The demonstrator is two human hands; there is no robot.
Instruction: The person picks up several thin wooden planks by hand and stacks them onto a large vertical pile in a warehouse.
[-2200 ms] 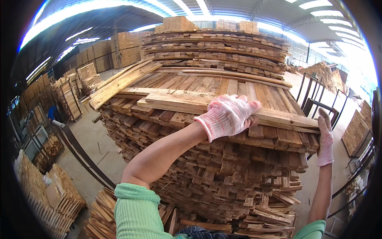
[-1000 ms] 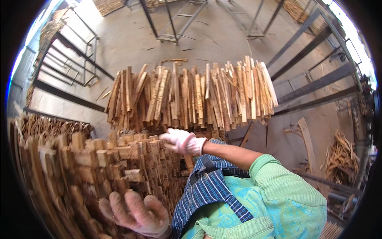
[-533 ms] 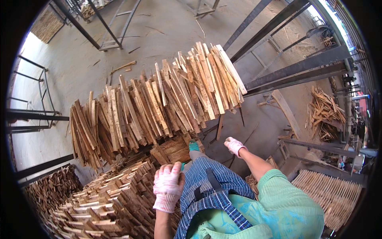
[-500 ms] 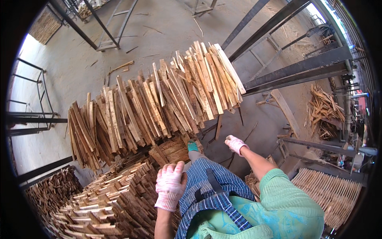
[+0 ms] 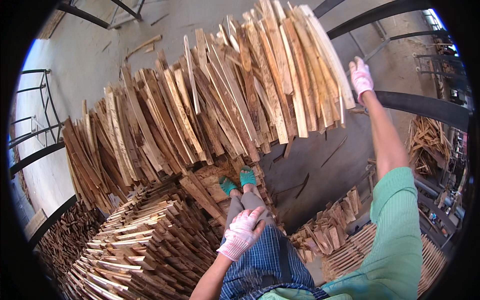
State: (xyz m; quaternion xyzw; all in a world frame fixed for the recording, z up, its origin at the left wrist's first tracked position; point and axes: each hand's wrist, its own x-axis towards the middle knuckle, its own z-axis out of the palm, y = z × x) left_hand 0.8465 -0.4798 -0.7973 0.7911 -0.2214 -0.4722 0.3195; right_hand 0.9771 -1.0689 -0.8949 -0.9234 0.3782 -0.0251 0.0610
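Note:
I am looking down at my legs and teal shoes (image 5: pixel 240 180), which stand on a stack of wood. My left hand (image 5: pixel 242 232), in a pink-white knitted glove, hangs over my thigh above the blue checked apron (image 5: pixel 265 260), fingers apart and holding nothing. My right hand (image 5: pixel 361 75), gloved the same way, is stretched out far to the upper right. It sits beside the right end of a big leaning heap of long wooden slats (image 5: pixel 225 100), fingers spread, gripping nothing I can see. A neat pile of short wood pieces (image 5: pixel 140 240) lies to my lower left.
Curved black metal rails (image 5: pixel 425 107) run behind my right arm. A metal rack (image 5: pixel 35 120) stands on the concrete floor at the left. A bundle of sticks (image 5: pixel 430 140) and a low stack of offcuts (image 5: pixel 330 235) lie at the right.
My right hand has risen from beside my hip to the right end of the slat heap. My left hand stays over the apron. The view has swung closer to the slats.

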